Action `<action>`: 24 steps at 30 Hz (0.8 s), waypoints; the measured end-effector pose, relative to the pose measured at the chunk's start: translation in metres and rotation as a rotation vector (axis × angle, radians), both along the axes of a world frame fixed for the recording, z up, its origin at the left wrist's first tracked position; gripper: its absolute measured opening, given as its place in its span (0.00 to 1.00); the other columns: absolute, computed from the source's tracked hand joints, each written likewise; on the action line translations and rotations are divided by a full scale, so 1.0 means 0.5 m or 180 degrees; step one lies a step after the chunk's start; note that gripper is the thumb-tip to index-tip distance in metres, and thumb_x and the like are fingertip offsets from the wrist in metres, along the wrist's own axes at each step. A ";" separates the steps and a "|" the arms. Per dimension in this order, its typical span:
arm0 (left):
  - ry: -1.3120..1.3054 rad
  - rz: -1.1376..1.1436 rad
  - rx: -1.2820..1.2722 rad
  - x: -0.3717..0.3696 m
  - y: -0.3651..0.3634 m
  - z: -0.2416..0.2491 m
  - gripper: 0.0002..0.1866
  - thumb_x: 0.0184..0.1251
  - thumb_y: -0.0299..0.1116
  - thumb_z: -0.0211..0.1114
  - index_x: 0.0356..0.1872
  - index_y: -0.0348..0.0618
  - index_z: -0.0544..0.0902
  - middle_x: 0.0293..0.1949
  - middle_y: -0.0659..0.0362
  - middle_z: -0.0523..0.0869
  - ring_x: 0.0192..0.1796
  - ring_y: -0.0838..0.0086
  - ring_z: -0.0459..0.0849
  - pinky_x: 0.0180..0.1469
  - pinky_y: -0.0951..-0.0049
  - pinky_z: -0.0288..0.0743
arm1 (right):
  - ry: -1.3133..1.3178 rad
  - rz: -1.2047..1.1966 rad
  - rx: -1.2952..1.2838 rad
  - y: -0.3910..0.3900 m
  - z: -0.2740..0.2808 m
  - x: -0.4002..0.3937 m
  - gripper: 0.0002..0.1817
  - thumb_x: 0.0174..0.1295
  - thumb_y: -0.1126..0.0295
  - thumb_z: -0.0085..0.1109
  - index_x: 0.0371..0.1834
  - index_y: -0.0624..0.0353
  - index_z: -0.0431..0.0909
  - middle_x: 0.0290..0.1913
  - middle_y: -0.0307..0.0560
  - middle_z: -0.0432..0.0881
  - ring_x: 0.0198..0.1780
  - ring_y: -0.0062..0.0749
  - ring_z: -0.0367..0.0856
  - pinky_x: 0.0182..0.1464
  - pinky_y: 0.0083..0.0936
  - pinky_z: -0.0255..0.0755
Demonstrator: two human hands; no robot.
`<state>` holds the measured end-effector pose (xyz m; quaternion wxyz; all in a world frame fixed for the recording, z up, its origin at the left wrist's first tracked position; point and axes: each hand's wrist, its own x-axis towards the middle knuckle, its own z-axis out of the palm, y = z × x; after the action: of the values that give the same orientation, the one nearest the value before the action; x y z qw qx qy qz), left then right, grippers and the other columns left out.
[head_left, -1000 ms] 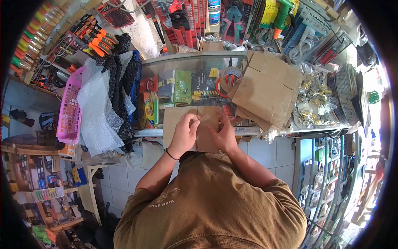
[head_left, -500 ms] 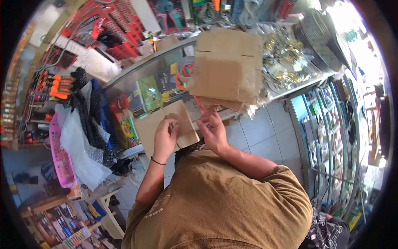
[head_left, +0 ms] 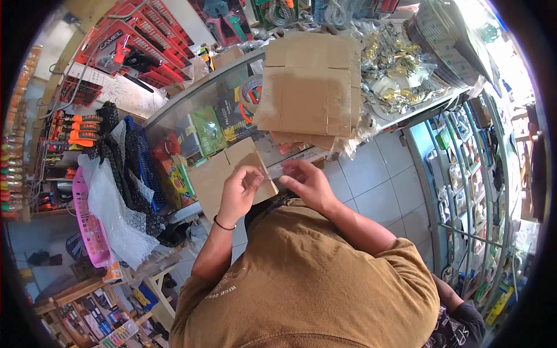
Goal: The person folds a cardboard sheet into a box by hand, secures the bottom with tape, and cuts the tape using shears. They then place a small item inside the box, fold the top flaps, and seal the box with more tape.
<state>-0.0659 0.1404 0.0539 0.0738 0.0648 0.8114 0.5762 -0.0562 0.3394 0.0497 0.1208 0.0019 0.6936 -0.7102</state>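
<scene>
Left hand (head_left: 239, 190) curled, its hold unclear; right hand (head_left: 311, 187) loosely open; cardboard (head_left: 210, 178) left of centre could tip, overhanging the counter (head_left: 188, 213).

The left hand (head_left: 239, 188) is held with fingers curled, thumb toward the fingertips, its wrist banded; the right hand (head_left: 307, 182) is held apart, fingers loosely bent.

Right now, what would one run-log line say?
left hand: over cardboard piece; right hand: beside its edge; cardboard stack: on glass counter
</scene>
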 end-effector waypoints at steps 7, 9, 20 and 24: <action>-0.0124 0.0642 0.0581 0.007 0.003 -0.022 0.16 0.61 0.30 0.64 0.48 0.37 0.74 0.37 0.55 0.81 0.38 0.66 0.80 0.44 0.72 0.72 | 0.0149 -0.0669 0.0429 0.014 -0.020 0.023 0.08 0.59 0.69 0.61 0.36 0.63 0.78 0.25 0.37 0.78 0.27 0.15 0.72 0.30 0.16 0.67; 0.0360 0.0767 -0.0396 -0.007 -0.038 -0.025 0.21 0.59 0.30 0.65 0.52 0.37 0.71 0.40 0.52 0.80 0.42 0.63 0.79 0.47 0.68 0.71 | 0.0154 -0.1534 0.0346 0.063 -0.044 0.030 0.07 0.60 0.70 0.60 0.34 0.63 0.78 0.25 0.38 0.78 0.26 0.16 0.72 0.29 0.16 0.66; 0.0265 0.0140 -0.2938 -0.114 -0.080 -0.012 0.37 0.43 0.43 0.74 0.57 0.43 0.71 0.54 0.50 0.70 0.59 0.55 0.66 0.59 0.52 0.58 | -0.0540 -0.2572 0.1010 0.193 -0.174 -0.051 0.15 0.55 0.63 0.67 0.24 0.64 0.75 0.20 0.40 0.76 0.16 0.19 0.68 0.17 0.18 0.61; 0.0104 0.0053 -0.2596 -0.129 -0.098 -0.027 0.26 0.46 0.41 0.73 0.46 0.42 0.77 0.48 0.49 0.74 0.52 0.54 0.72 0.51 0.58 0.65 | -0.1076 -0.2838 0.0595 0.187 -0.142 -0.043 0.22 0.50 0.58 0.71 0.24 0.60 0.67 0.15 0.37 0.68 0.14 0.20 0.65 0.16 0.18 0.61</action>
<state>-0.1306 0.0915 0.0402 0.0760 0.0328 0.9749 0.2067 -0.0780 0.4331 -0.0214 -0.0849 0.4251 0.6566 -0.6172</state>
